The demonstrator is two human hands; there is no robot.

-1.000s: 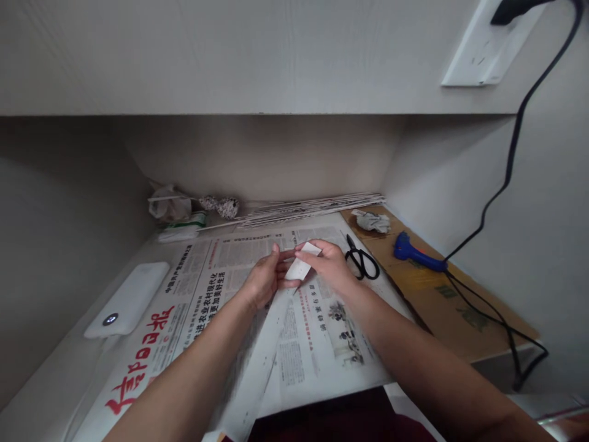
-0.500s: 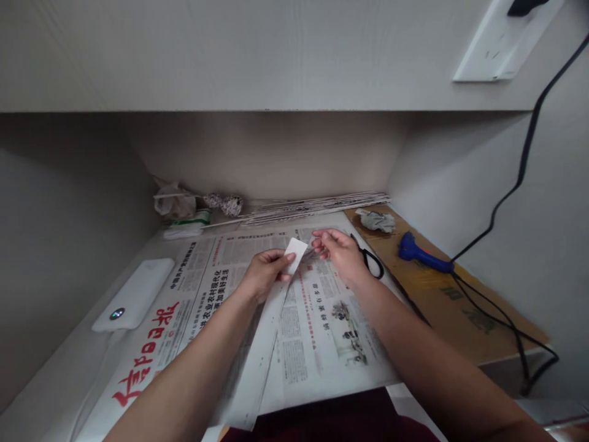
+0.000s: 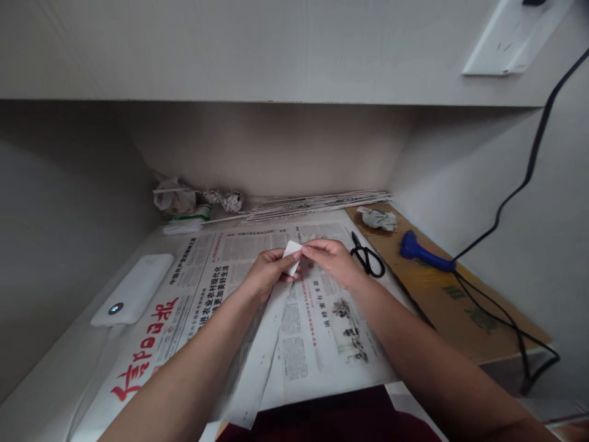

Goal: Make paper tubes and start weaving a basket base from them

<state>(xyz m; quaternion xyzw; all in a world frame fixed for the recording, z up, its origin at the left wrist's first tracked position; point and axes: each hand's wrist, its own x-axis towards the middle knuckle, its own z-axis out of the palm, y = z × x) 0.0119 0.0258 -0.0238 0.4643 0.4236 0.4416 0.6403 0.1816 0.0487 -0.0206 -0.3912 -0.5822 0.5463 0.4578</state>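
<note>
Right hand (image 3: pixel 334 258) brought back to white card (image 3: pixel 293 250); black scissors (image 3: pixel 368 259) more fully uncovered

Newspaper (image 3: pixel 294 350): one spread, printed columns and large red characters, lying beneath both hands.
Cardboard (image 3: pixel 442 294): one brown sheet, at right.
Thin rods (image 3: pixel 317 207): one bundle, laid along the back.
Pale paper strip (image 3: pixel 260 374): long, running from below the hands towards the wearer.
White device (image 3: pixel 138 285): lit display, at left.
Blue glue gun (image 3: pixel 426 253): corded, resting on the cardboard.
Left hand (image 3: pixel 269 270): holding the card, thumb laid over its face; the nearer of the two hands.
Right hand: fingertips at the card's right edge, towards its far end; whether they pinch it, cannot tell.
Plastic bag (image 3: pixel 175 199): translucent, back left; contents not made out.
Scissors: just beyond the right hand, loops towards the wearer.
White card: small, raised above the newspaper between the hands; long axis pointing away from the wearer, leaning slightly right.
</note>
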